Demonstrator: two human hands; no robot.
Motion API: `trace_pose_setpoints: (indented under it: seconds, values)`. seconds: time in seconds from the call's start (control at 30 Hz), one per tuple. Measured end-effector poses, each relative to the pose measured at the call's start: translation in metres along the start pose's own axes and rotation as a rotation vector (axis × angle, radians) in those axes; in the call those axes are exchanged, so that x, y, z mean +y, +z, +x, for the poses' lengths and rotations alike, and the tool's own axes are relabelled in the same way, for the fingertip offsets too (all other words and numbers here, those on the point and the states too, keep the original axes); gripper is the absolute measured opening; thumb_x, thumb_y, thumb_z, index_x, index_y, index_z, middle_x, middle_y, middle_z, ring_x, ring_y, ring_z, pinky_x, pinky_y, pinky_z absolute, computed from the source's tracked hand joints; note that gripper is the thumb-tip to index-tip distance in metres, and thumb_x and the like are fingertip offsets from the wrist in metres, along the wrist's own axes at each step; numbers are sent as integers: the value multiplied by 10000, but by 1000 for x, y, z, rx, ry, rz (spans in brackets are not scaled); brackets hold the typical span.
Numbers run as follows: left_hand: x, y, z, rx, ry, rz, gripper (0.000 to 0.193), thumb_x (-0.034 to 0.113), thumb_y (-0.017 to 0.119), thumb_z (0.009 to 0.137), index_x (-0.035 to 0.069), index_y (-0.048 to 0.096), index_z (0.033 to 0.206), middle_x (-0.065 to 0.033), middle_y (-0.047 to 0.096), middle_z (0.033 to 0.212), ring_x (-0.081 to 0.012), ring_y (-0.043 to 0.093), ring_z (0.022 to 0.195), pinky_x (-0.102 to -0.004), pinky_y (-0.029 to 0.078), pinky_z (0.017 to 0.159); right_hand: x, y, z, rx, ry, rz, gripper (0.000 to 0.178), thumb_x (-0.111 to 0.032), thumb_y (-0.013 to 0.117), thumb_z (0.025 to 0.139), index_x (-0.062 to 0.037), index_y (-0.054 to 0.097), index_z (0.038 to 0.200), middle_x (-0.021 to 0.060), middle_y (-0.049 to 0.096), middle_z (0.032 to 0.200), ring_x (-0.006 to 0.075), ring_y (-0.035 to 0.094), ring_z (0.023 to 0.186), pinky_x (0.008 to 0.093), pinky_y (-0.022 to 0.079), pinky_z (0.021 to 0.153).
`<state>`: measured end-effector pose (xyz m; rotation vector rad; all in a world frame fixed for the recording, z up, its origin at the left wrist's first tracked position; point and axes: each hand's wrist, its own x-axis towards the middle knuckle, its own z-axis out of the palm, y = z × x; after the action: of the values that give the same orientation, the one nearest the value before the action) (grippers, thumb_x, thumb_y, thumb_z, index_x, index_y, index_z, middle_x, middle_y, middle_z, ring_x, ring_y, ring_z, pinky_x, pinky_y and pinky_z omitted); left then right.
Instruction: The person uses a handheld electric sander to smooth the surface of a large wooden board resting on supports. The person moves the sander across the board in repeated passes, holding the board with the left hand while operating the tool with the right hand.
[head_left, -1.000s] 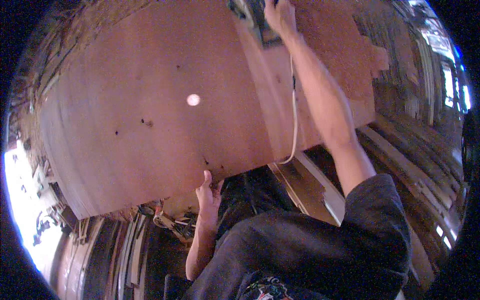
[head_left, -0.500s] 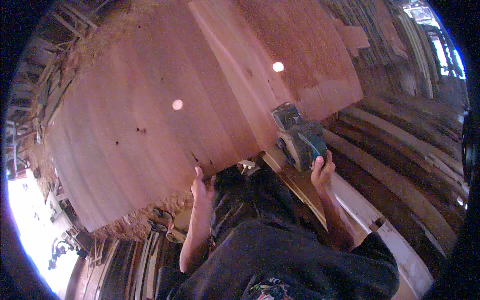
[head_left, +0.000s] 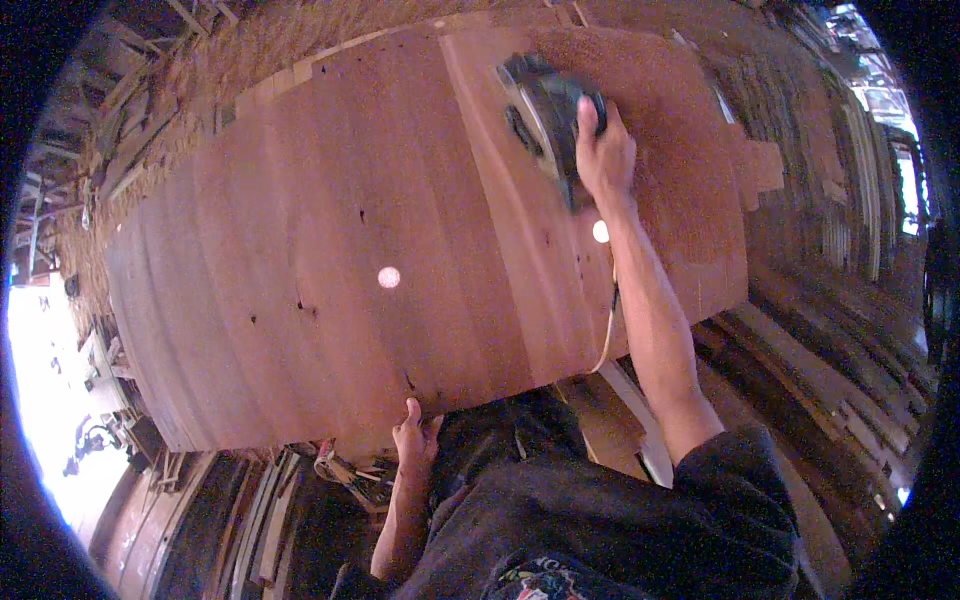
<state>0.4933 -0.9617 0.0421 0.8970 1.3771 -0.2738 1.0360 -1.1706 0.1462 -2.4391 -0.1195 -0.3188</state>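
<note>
A wide reddish-brown wooden panel (head_left: pixel 300 230), made of boards side by side, spreads out in front of me. My right hand (head_left: pixel 606 155) grips the rear handle of a dark electric planer (head_left: pixel 550 105), whose outline is slightly blurred. The planer rests on the far right part of the panel, along a paler strip. From it a cord (head_left: pixel 608 330) trails over the near edge. At that near edge, left of my body, my left hand (head_left: pixel 415 437) holds the panel with the thumb on top; its other fingers are partly hidden.
Long boards (head_left: pixel 800 370) lie stacked on the right, and more timber (head_left: pixel 855 210) stands at the far right. Shavings (head_left: pixel 390 18) cover the floor beyond the panel. Planks (head_left: pixel 250 520) lie at the lower left. Two bright round spots show on the panel.
My right hand has pushed the planer from the panel's near edge to its far part, stretching the arm out. The left hand stays at the near edge. The view has shifted.
</note>
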Motion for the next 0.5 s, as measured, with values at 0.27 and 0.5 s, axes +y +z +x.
trace_pose_setpoints:
  seconds: [0.27, 0.5]
  values:
    - [67, 42, -64, 115, -153, -222, 472, 303, 774, 1002, 18, 564, 1313, -145, 652, 1259, -267, 695, 1050, -409, 629, 855, -33, 93, 171, -138, 74, 19, 740, -557, 415, 1094, 36, 480, 1532, 343, 530, 1503, 497, 529, 1386, 566, 440, 1143]
    - [68, 87, -98, 141, 425, 420, 594, 349, 783, 984, -15, 484, 1346, -213, 583, 1355, -307, 567, 1300, -404, 516, 1025, 9, 61, 85, -24, -22, 69, 812, -661, 404, 1058, 78, 640, 1298, 356, 716, 1138, 555, 682, 1075, 595, 550, 963]
